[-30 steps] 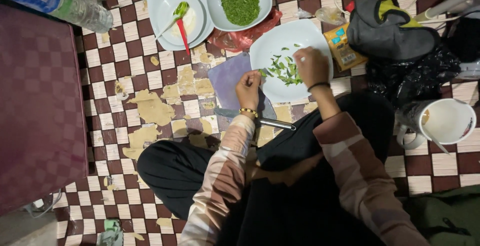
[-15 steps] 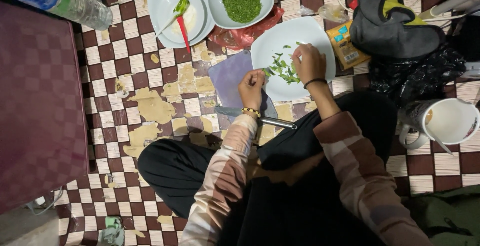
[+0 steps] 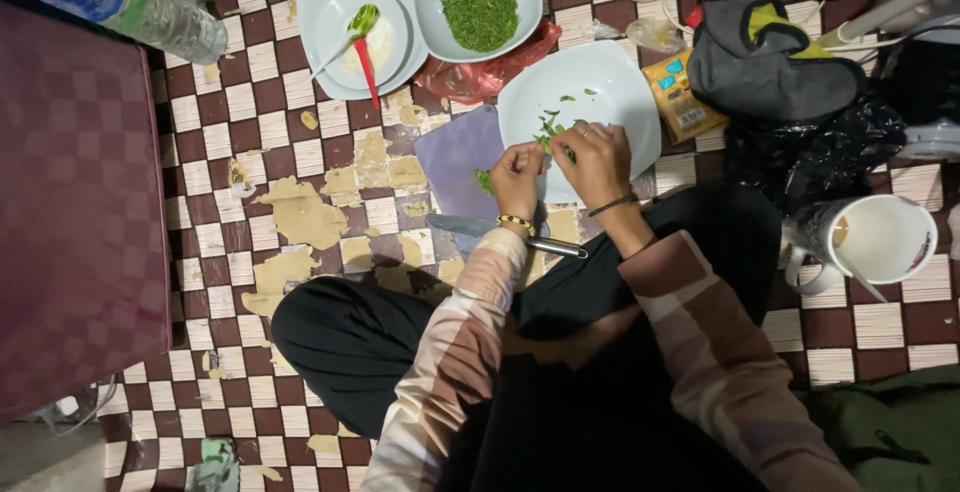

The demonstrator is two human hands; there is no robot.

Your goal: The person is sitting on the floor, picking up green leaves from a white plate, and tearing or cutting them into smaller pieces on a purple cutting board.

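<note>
The person sits cross-legged on the checkered floor (image 3: 240, 112), both hands meeting over the near rim of a white plate (image 3: 620, 92). The left hand (image 3: 517, 178) has its fingers pinched together on a small sprig of green herbs (image 3: 486, 181) above the purple cutting board (image 3: 455, 157). The right hand (image 3: 596, 160) is likewise closed on green herb stems (image 3: 548, 132) that trail onto the plate — a few loose leaves lie scattered there. A knife (image 3: 500, 232) lies on the floor just below the wrists, at the board's near edge. Farther off, a white bowl of chopped greens (image 3: 480, 12) sits beside a plate with a spoon (image 3: 355, 32) — both well apart from the hands. A white mug (image 3: 880, 242) stands to the right.
</note>
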